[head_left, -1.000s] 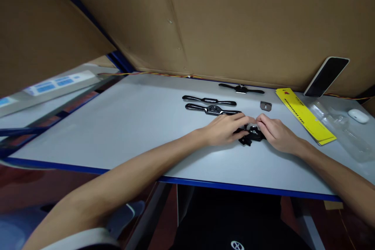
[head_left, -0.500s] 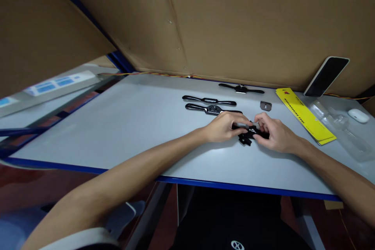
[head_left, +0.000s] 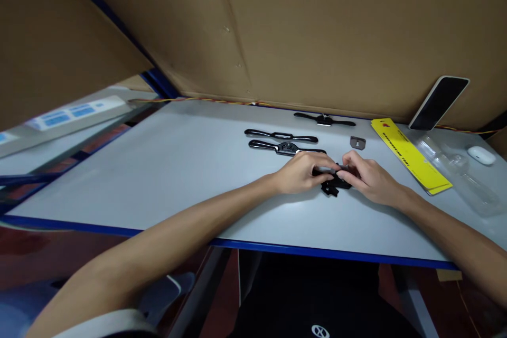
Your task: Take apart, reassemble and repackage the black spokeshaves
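My left hand (head_left: 303, 171) is closed, thumb and fingers pinching the left part of a black spokeshave (head_left: 341, 181) just over the table. My right hand (head_left: 370, 177) has its thumb and index finger pressed together at the middle of the same tool, over its screw area; the fingers hide exactly what they pinch there. A small black notched metal piece (head_left: 329, 190) shows just below, and I cannot tell whether it is attached. Close behind my left hand lies another black spokeshave (head_left: 285, 148), partly covered by the fingers.
Farther back lie a slim black spokeshave body (head_left: 281, 135), a third spokeshave (head_left: 325, 120) and a grey slotted blade (head_left: 357, 142). To the right are yellow printed cards (head_left: 412, 158), clear plastic packaging (head_left: 471, 185), a leaning phone (head_left: 439, 103) and a white case (head_left: 481, 155). Cardboard (head_left: 297, 37) walls the back.
My right thumb and fingers have shifted left and up, from the tool's right handle to its middle. My left hand keeps its grip. The view has shifted slightly.
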`<state>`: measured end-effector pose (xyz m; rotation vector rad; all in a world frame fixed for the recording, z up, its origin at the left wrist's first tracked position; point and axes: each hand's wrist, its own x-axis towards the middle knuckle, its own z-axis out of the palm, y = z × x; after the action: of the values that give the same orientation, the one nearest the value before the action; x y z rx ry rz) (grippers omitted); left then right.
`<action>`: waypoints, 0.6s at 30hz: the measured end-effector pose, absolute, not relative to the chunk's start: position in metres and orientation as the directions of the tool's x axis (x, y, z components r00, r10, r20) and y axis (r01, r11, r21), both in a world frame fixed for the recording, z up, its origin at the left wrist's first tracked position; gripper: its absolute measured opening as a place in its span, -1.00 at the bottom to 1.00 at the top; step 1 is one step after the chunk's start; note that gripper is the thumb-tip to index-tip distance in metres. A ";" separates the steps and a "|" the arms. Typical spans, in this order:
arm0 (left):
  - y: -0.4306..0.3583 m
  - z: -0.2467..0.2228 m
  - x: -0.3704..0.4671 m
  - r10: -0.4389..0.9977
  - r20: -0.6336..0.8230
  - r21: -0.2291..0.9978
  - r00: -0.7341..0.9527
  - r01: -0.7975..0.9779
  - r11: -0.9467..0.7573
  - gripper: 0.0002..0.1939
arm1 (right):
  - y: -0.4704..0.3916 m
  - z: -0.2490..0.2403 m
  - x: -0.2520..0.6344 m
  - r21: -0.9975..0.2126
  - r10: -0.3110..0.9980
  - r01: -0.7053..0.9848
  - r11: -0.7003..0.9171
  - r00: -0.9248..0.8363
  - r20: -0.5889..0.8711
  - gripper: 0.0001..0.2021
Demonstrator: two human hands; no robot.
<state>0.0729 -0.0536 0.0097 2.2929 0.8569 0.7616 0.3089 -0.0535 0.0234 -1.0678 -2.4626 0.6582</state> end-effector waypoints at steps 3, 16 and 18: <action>-0.053 0.009 0.073 0.707 0.318 0.671 0.632 0.377 -0.639 -0.75 | -0.056 0.024 0.305 -0.524 0.778 0.627 0.576 -0.618 0.116 -0.76; -0.052 0.006 0.072 0.683 0.352 0.671 0.640 0.336 -0.661 -0.74 | -0.059 0.025 0.306 -0.500 0.763 0.624 0.601 -0.633 0.128 -0.74; -0.051 0.005 0.072 0.687 0.350 0.679 0.637 0.333 -0.655 -0.74 | -0.057 0.023 0.309 -0.504 0.749 0.603 0.619 -0.645 0.149 -0.77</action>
<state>0.0715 -0.0511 0.0054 2.2859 0.7940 0.8135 0.3087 -0.0574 0.0233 -1.0852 -2.5002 0.5933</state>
